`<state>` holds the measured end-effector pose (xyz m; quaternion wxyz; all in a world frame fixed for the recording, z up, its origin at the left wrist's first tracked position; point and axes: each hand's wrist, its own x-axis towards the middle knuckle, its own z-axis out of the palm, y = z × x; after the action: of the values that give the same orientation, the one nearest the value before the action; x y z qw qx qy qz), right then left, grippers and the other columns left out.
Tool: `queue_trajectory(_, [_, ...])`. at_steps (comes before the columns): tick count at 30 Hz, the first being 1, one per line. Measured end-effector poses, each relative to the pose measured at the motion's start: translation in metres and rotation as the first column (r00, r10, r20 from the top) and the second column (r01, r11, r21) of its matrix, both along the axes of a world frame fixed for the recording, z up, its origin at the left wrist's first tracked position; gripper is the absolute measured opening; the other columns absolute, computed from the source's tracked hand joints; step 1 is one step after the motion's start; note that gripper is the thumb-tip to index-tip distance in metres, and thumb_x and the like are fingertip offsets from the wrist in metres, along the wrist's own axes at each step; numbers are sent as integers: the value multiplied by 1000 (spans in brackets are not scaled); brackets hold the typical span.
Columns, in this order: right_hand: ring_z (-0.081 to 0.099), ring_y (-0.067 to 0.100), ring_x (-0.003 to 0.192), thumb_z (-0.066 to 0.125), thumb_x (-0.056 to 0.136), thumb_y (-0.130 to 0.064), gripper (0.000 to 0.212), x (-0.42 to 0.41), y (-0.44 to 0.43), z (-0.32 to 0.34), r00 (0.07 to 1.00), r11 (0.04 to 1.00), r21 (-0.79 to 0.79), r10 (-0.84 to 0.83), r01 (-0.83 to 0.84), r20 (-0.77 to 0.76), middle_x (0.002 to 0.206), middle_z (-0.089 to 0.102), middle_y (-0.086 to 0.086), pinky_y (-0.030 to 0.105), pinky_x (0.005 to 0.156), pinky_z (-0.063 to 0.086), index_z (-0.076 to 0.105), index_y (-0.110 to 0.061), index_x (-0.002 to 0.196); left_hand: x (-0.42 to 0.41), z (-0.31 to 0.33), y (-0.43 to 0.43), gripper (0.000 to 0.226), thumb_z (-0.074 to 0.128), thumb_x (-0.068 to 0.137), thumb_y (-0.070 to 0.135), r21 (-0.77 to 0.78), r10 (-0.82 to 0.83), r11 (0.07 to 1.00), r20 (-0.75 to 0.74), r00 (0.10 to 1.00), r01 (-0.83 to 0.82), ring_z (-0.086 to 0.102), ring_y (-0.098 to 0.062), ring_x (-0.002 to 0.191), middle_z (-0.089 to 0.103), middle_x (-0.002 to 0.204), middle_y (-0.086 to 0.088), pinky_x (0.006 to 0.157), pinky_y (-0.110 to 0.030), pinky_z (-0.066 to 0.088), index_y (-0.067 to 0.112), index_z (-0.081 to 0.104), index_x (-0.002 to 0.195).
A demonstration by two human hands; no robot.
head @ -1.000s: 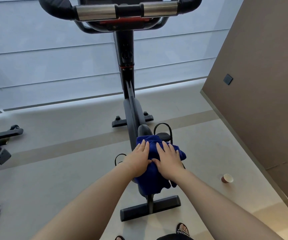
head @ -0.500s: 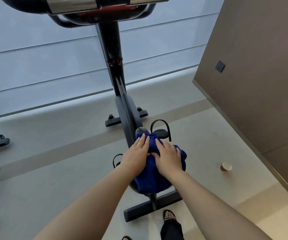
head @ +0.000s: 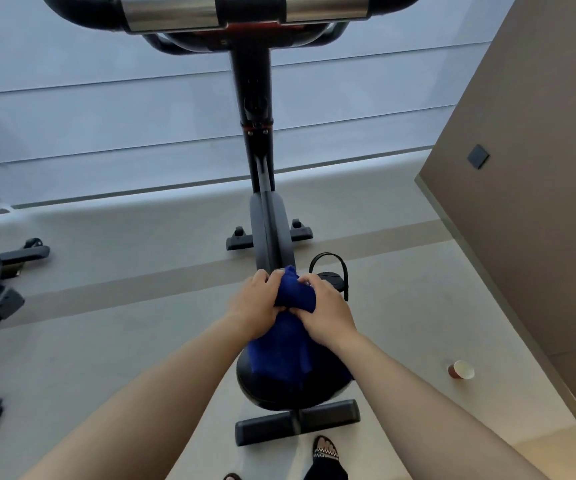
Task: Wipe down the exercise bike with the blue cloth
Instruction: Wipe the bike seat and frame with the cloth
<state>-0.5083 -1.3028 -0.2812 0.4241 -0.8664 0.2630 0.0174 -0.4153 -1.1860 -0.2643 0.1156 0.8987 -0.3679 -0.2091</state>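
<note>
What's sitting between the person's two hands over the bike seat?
In the head view, the bunched-up blue cloth lies between the left hand and the right hand. Both grip it, and its tail drapes onto the round black bike saddle.

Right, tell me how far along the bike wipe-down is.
Done: nothing can be confirmed clean from this view. In hand: the left hand and right hand both grip the blue cloth, bunched over the front of the seat, its tail draped across it. Left, probably: the handlebars, post and pedal, none touched by the cloth now.
</note>
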Motion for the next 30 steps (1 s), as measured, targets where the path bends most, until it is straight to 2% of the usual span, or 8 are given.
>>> queue_trajectory(4, [58, 9, 89, 71, 72, -24, 40, -23, -5, 15, 997, 994, 96, 54, -58, 47, 101, 62, -11, 22, 77, 44, 52, -34, 107, -2, 14, 12, 50, 65, 77, 46, 51, -40, 998, -11, 999, 40, 53, -22, 101, 51, 115, -2, 85, -41, 49, 24, 46, 117])
queue_trajectory(7, [57, -8, 85, 65, 73, -11, 41, -39, -5, 28, 992, 986, 162, 25, -45, 126, 92, 62, -22, 6, 70, 41, 55, -39, 101, -11, 29, 21, 60, 72, 65, 57, -11, -46, 999, 23, 999, 46, 46, -14, 95, 49, 107, 2, 81, -35, 48, 24, 48, 108])
queue_trajectory(9, [54, -14, 90, 61, 72, -3, 48, -48, -2, 36, 984, 983, 180, 1, -33, 177, 96, 60, -26, 1, 72, 41, 57, -41, 102, -20, 38, 26, 70, 76, 56, 60, -100, -53, 994, 20, 998, 54, 42, -11, 94, 45, 106, 5, 79, -27, 43, 23, 47, 108])
queue_trajectory(14, [58, -2, 98, 58, 70, 1, 49, -60, 9, 53, 958, 982, 184, -16, -38, 288, 104, 65, -17, 15, 84, 47, 65, -37, 100, -38, 53, 37, 85, 77, 67, 43, -287, -112, 956, -184, 976, 56, 45, -10, 118, 43, 137, 7, 96, -22, 38, 26, 31, 137])
queue_trajectory(19, [56, 0, 100, 59, 68, -2, 54, -67, 17, 66, 955, 987, 143, 26, -71, 294, 109, 61, -16, 12, 81, 46, 57, -38, 108, -40, 61, 50, 44, 70, 73, 48, -286, -102, 955, -61, 993, 80, 56, -9, 89, 61, 104, 6, 83, -30, 51, 29, 53, 109])
queue_trajectory(24, [48, 7, 111, 73, 67, -24, 68, -77, 25, 60, 979, 999, 7, 36, -38, 203, 123, 48, -11, 25, 95, 44, 43, -29, 128, -41, 64, 62, 44, 66, 70, 58, -361, -15, 931, 96, 995, 49, 51, -11, 83, 57, 93, 7, 75, -27, 47, 25, 54, 98])
queue_trajectory(27, [44, 7, 117, 78, 65, -40, 83, -80, 42, 49, 993, 996, 75, 33, -42, 115, 132, 43, -15, 31, 99, 43, 34, -35, 135, -45, 60, 66, 49, 59, 71, 64, -358, 18, 933, 139, 990, 34, 47, -11, 88, 51, 97, 6, 79, -26, 44, 24, 54, 98])
queue_trajectory(30, [52, 8, 108, 77, 69, -38, 70, -78, 54, 41, 994, 993, 116, -27, 14, 110, 121, 53, -16, 33, 93, 48, 42, -36, 129, -49, 55, 70, 50, 55, 73, 66, -340, 8, 940, 139, 990, 40, 49, -11, 88, 51, 99, 7, 80, -26, 47, 23, 55, 98])
